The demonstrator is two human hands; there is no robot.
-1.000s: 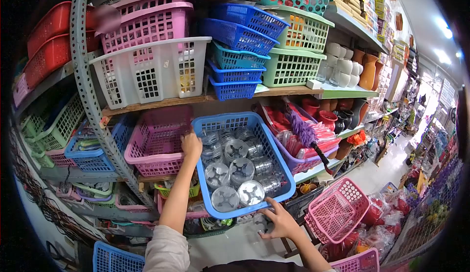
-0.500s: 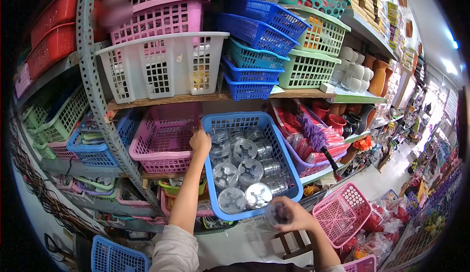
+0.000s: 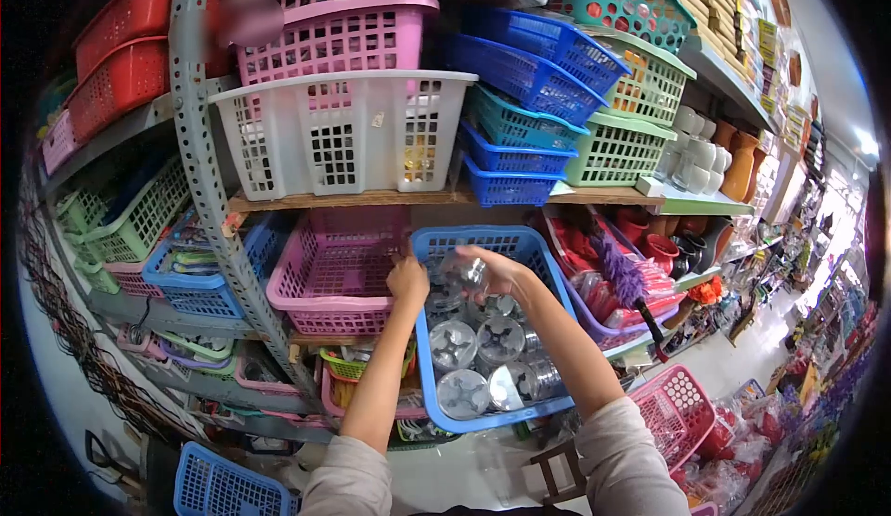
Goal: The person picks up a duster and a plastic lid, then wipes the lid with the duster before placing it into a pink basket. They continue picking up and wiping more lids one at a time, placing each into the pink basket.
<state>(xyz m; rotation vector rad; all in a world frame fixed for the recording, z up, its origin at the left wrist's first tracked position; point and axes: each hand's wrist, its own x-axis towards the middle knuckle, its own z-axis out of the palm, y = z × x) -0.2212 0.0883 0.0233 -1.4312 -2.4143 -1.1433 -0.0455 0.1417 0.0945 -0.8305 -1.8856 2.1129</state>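
Note:
A blue plastic basket [image 3: 554, 277] sits tilted on the middle shelf, filled with several clear plastic containers [image 3: 478, 343]. My left hand [image 3: 407, 279] grips the basket's left rim near its back corner. My right hand [image 3: 497, 270] reaches over the back of the basket and holds one clear container [image 3: 462, 275] above the others.
A pink basket [image 3: 329, 279] stands just left of the blue one. A white basket [image 3: 343, 135] and stacked blue, green and pink baskets fill the shelf above. A purple duster [image 3: 622, 279] lies to the right. A grey perforated upright [image 3: 209, 182] crosses the left. A pink basket [image 3: 673, 409] sits on the floor.
My right hand took a clear container from below the basket's front edge and lifted it up over the back of the basket. My left hand stayed on the rim.

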